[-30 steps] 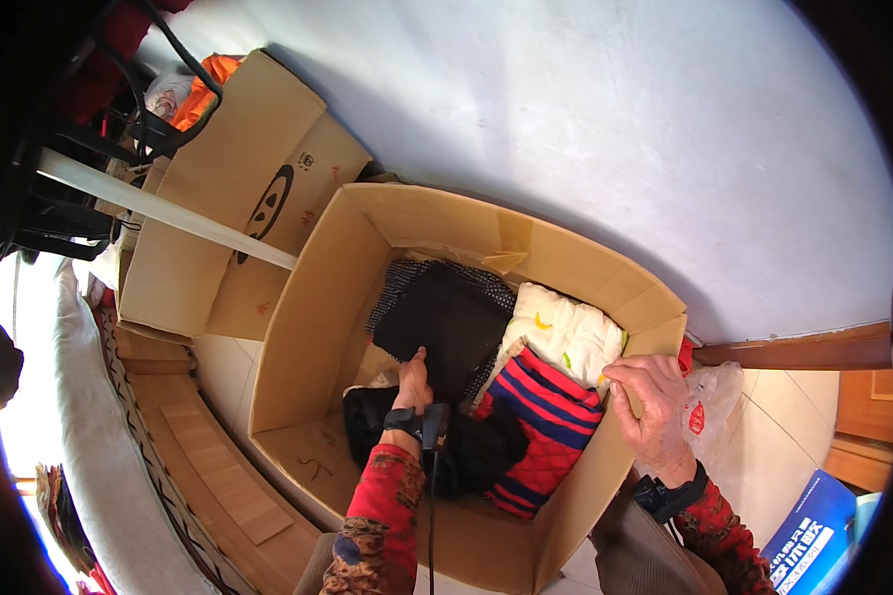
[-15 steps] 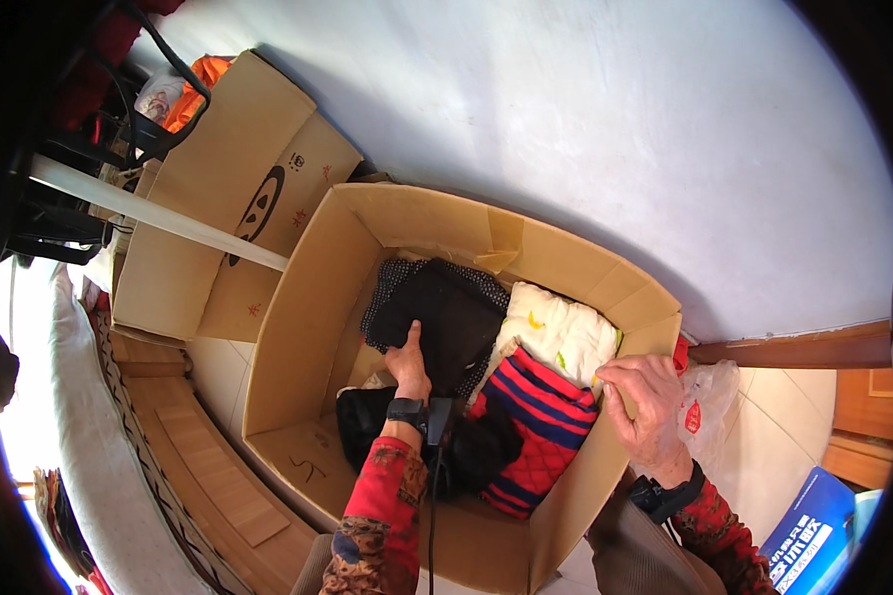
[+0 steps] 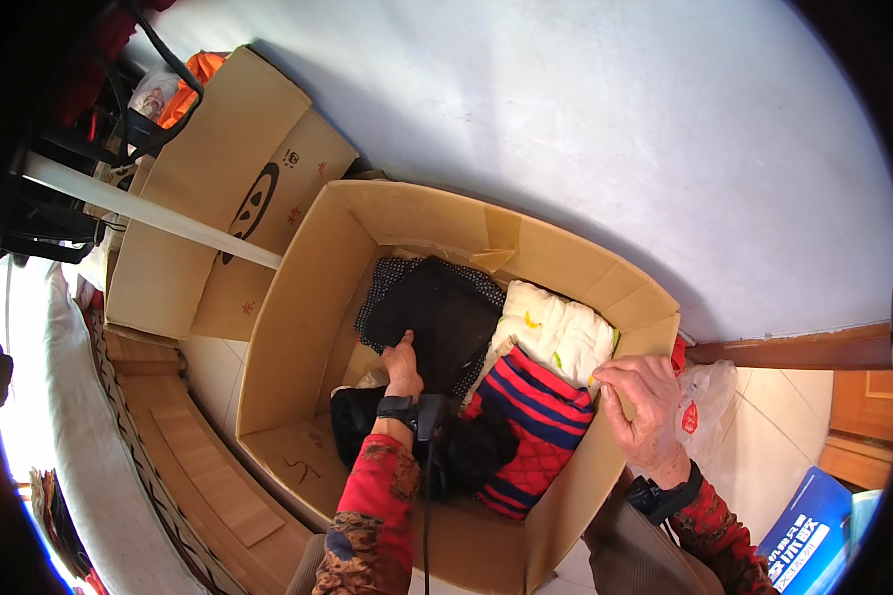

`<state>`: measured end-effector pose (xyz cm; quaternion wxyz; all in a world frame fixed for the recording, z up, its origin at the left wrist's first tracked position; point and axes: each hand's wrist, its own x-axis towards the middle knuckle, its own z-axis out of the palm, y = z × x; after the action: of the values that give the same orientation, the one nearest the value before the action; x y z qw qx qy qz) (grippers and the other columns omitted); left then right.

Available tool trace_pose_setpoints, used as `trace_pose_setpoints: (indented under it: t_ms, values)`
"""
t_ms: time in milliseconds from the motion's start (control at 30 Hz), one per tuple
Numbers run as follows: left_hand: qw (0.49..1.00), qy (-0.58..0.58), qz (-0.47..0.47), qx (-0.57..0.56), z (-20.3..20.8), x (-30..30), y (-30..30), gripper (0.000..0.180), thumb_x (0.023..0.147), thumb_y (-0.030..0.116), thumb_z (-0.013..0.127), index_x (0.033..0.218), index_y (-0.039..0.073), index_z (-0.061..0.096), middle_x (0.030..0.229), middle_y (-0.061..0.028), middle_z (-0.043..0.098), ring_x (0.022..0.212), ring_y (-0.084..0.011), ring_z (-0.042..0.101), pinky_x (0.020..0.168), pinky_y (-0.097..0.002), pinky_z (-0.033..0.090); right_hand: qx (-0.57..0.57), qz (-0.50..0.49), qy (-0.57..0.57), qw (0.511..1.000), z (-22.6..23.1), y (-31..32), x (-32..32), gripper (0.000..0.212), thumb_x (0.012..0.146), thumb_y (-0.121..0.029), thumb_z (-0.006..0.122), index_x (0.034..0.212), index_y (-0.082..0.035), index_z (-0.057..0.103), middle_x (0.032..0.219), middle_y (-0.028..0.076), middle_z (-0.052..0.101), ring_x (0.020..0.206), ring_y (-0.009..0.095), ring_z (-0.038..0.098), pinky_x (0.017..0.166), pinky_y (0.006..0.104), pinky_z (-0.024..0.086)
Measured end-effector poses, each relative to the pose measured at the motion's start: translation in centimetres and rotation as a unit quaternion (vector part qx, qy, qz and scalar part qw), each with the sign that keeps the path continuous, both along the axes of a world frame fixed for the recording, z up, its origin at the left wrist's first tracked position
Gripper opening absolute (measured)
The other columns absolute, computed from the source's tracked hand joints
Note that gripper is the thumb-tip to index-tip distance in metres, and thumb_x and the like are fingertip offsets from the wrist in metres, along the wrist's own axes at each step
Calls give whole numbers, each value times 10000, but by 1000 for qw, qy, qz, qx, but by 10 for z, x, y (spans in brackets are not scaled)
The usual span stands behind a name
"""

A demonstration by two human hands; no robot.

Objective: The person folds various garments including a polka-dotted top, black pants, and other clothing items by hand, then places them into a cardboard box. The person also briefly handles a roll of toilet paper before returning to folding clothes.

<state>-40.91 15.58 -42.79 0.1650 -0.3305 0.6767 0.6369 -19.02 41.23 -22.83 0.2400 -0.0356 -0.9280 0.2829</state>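
Observation:
My left hand [image 3: 401,372] reaches into a large open cardboard box [image 3: 293,337]. Its thumb lies on the near edge of a folded black garment [image 3: 442,307], and the other fingers are tucked out of sight underneath. Dark dotted fabric [image 3: 385,283] shows around that garment. Over the box's right edge, my right hand [image 3: 645,402] has thumb and fingers drawn together; what they hold, if anything, is hidden. Close to those fingertips lie a cream padded cloth [image 3: 556,332] and a red-and-navy striped knit [image 3: 536,407]. Black fluffy fabric [image 3: 476,451] lies nearer me.
A second cardboard box [image 3: 208,198] stands at the far left, with a white pole [image 3: 159,213] in front. The wall [image 3: 605,129] rises behind. On the right are a clear plastic bag [image 3: 706,392] and a blue printed box [image 3: 804,526]. Wooden furniture [image 3: 208,466] flanks the left side.
The whole view has shifted slightly. My left hand has barely moved at the black garment's edge, and my right hand keeps its pose over the box edge.

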Motion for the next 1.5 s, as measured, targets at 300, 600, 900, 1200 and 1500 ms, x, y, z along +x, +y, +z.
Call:
trace_pose_setpoints:
  t_ms: [300, 600, 900, 1200, 1500]
  values:
    - [970, 44, -30, 238, 48, 1, -4, 391, 958, 180, 550, 1308, 12, 499, 1291, -141, 565, 1162, -313, 562, 998, -488, 462, 2, 0, 2, 1000, -1, 0, 1, 184, 762, -14, 689, 926, -75, 632, 882, 38, 656, 792, 234, 600, 693, 362, 402]
    - [943, -64, 21, 325, 16, 3, -14, 510, 944, 337, 585, 1340, 35, 477, 1334, -116, 539, 1193, -311, 541, 1035, -510, 408, -2, 1, 1, 1000, -1, 0, 1, 179, 763, -20, 690, 925, -75, 638, 881, 36, 653, 799, 231, 598, 697, 359, 401]
    - [976, -179, -70, 99, -31, 38, -16, 647, 893, 329, 666, 1398, 70, 355, 1339, -163, 512, 1212, -370, 519, 1050, -610, 312, 1, 4, 5, 1000, -3, 1, 1, 177, 764, -29, 692, 925, -76, 637, 876, 37, 654, 783, 231, 597, 683, 362, 396]
    - [846, -179, -482, -142, 36, 38, -4, 475, 961, 431, 541, 733, 28, 642, 598, -64, 650, 486, -203, 640, 462, -289, 521, 3, 9, 5, 1000, -3, 2, 1, 184, 761, -21, 693, 927, -74, 633, 877, 39, 653, 785, 234, 596, 687, 361, 395]
    - [721, 208, -526, -400, -2, 27, 55, 446, 862, 227, 654, 1295, 245, 544, 1073, -156, 584, 1006, -336, 616, 882, -397, 504, 5, 10, -12, 1000, 0, 0, 0, 164, 781, -19, 666, 933, -72, 636, 892, 43, 656, 798, 235, 596, 693, 359, 387]
